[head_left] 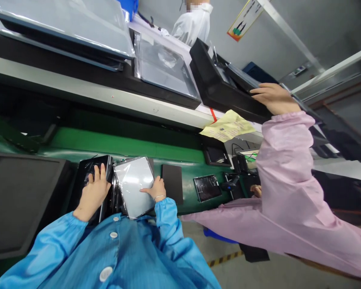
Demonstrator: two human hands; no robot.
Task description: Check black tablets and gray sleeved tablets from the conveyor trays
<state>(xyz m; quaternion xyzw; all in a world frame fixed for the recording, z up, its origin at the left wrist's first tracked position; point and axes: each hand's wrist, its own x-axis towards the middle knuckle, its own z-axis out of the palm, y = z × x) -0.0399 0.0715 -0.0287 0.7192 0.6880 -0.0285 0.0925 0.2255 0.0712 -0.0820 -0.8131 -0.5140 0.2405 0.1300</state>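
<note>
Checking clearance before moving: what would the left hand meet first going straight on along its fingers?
The left hand overlaps the black device; beyond that device's far edge, the green bench would likely come first, though height above both is hard to judge.

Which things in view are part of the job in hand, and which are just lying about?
In hand:
- silver device, at the right hand
- black device, under the left hand

Apparently lying about:
- dark slab
- wrapped tablet
- yellow paper
- black tray
</note>
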